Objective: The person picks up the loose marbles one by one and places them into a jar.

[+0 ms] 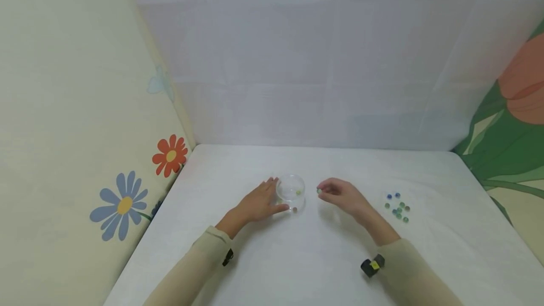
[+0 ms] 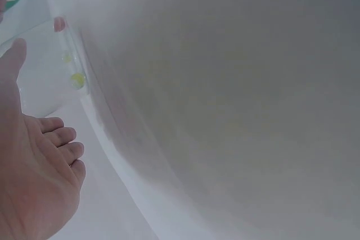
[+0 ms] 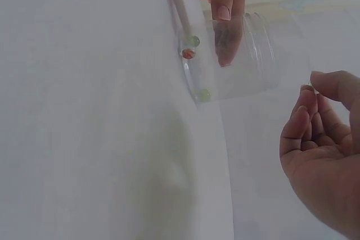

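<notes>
A clear glass jar (image 1: 291, 191) stands mid-table with a few marbles (image 3: 193, 41) at its bottom. My left hand (image 1: 259, 202) lies beside it on the left, fingers straight and spread, with the thumb and fingertips (image 3: 224, 4) touching the jar's wall. In the left wrist view the palm (image 2: 34, 167) is open and the jar (image 2: 67, 66) stands just past the thumb. Just right of the jar and a little above the table, my right hand (image 1: 340, 195) pinches a green marble (image 1: 319, 191) between thumb and fingertips. In the right wrist view its fingers (image 3: 306, 122) are curled and the marble is hidden.
A small cluster of several blue and green marbles (image 1: 397, 207) lies on the white table (image 1: 297, 259) to the right of my right hand. Padded flower-print walls (image 1: 127, 192) close the left and right sides, and a white sheet hangs behind.
</notes>
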